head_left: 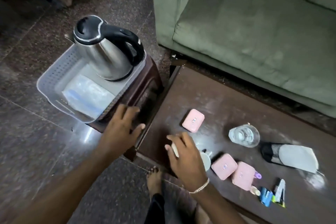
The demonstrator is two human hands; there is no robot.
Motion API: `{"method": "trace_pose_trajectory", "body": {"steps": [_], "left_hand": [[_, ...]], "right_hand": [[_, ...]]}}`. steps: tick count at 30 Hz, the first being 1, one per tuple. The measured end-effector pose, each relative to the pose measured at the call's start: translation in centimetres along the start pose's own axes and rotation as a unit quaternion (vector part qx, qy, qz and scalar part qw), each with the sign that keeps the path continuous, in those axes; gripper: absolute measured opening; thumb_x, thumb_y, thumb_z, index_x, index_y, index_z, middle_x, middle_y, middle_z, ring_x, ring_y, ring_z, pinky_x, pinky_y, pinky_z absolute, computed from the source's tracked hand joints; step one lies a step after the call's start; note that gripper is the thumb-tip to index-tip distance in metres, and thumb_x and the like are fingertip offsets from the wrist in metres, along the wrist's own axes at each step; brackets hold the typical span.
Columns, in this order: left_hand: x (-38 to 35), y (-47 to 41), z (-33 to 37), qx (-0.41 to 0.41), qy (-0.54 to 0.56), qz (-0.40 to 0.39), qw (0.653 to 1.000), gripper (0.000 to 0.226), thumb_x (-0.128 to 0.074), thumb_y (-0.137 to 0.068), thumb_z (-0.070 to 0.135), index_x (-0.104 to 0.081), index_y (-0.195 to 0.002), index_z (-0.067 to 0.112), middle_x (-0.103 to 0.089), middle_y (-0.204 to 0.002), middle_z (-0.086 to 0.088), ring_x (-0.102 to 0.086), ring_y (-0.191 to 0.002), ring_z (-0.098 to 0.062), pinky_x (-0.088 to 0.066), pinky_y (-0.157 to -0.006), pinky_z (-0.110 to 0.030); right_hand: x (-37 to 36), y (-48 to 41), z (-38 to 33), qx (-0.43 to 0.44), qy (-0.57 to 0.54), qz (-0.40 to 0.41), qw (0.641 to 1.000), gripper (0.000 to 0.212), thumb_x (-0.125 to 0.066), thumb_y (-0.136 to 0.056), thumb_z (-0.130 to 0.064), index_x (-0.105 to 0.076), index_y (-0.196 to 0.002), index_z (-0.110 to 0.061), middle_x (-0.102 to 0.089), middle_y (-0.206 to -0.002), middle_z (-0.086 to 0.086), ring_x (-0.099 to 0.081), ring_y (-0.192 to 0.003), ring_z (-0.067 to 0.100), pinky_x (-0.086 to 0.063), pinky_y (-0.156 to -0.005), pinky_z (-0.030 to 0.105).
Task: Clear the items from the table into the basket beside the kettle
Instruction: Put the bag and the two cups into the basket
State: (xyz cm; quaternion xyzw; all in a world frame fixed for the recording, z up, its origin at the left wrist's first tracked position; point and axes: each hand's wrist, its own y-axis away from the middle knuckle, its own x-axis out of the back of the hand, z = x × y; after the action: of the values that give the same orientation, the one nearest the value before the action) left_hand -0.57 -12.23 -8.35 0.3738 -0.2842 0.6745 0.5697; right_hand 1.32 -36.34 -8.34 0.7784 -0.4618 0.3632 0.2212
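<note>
The left hand hangs open, fingers spread, over the stool's edge just short of the basket, where the kettle fills the far end. The right hand grips a small pale stick-like item above the table, beside a mug, pink cases and a glass.

One head-worn camera looks steeply down (wide-angle, close) over the table and floor.

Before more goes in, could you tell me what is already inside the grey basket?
The basket holds the steel kettle at its far end and a clear plastic packet lying flat nearer the person. What lies beneath either is hidden.
</note>
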Motion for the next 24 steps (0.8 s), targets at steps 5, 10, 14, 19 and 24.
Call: {"method": "trace_pose_trajectory", "body": {"steps": [5, 10, 14, 19, 24], "left_hand": [[-7.4, 2.7, 4.9, -0.012, -0.016, -0.141, 0.990, 0.063, -0.076, -0.087, 0.035, -0.046, -0.142, 0.023, -0.042, -0.137, 0.002, -0.061, -0.118, -0.025, -0.043, -0.101, -0.030], [-12.5, 4.1, 6.9, 0.009, -0.084, -0.240, 0.967, 0.095, -0.082, -0.081, 0.034, -0.024, -0.157, 0.033, -0.024, -0.161, 0.005, -0.053, -0.131, -0.032, -0.049, -0.106, -0.045], [-14.5, 4.2, 7.9, 0.023, -0.110, -0.246, 0.963, 0.095, -0.080, -0.083, 0.029, -0.022, -0.158, 0.033, -0.024, -0.163, 0.006, -0.055, -0.128, -0.034, -0.053, -0.100, -0.049], [-16.0, 4.3, 8.8, 0.026, -0.125, -0.212, 0.969, 0.084, -0.075, -0.087, 0.027, -0.028, -0.156, 0.025, -0.038, -0.148, 0.003, -0.059, -0.113, -0.033, -0.056, -0.089, -0.048], [-15.5, 4.8, 8.5, 0.032, -0.078, -0.176, 0.981, 0.072, -0.072, -0.089, 0.027, -0.036, -0.151, 0.021, -0.046, -0.141, 0.001, -0.062, -0.116, -0.029, -0.050, -0.099, -0.041]], "right_hand": [[2.4, 5.3, 7.4, -0.096, 0.116, -0.033, 0.988, 0.038, -0.079, -0.082, -0.019, -0.069, -0.118, -0.012, -0.062, -0.118, 0.007, -0.062, -0.091, 0.032, -0.054, -0.084, 0.042], [1.6, 7.2, 10.0, -0.125, 0.179, -0.116, 0.969, 0.066, -0.080, -0.079, -0.040, -0.060, -0.137, -0.016, -0.054, -0.141, 0.006, -0.060, -0.095, 0.036, -0.055, -0.083, 0.043], [-0.1, 7.1, 10.5, -0.114, 0.231, -0.152, 0.954, 0.079, -0.069, -0.085, -0.051, -0.041, -0.153, -0.022, -0.043, -0.150, 0.005, -0.057, -0.106, 0.036, -0.049, -0.094, 0.041], [-1.5, 6.8, 11.1, -0.105, 0.261, -0.171, 0.944, 0.073, -0.062, -0.091, -0.040, -0.035, -0.155, -0.020, -0.048, -0.142, 0.007, -0.055, -0.112, 0.034, -0.042, -0.099, 0.040], [-0.9, 7.1, 10.6, -0.096, 0.236, -0.150, 0.955, 0.071, -0.074, -0.083, -0.023, -0.049, -0.149, -0.015, -0.058, -0.133, 0.010, -0.058, -0.100, 0.038, -0.051, -0.089, 0.046]]}}
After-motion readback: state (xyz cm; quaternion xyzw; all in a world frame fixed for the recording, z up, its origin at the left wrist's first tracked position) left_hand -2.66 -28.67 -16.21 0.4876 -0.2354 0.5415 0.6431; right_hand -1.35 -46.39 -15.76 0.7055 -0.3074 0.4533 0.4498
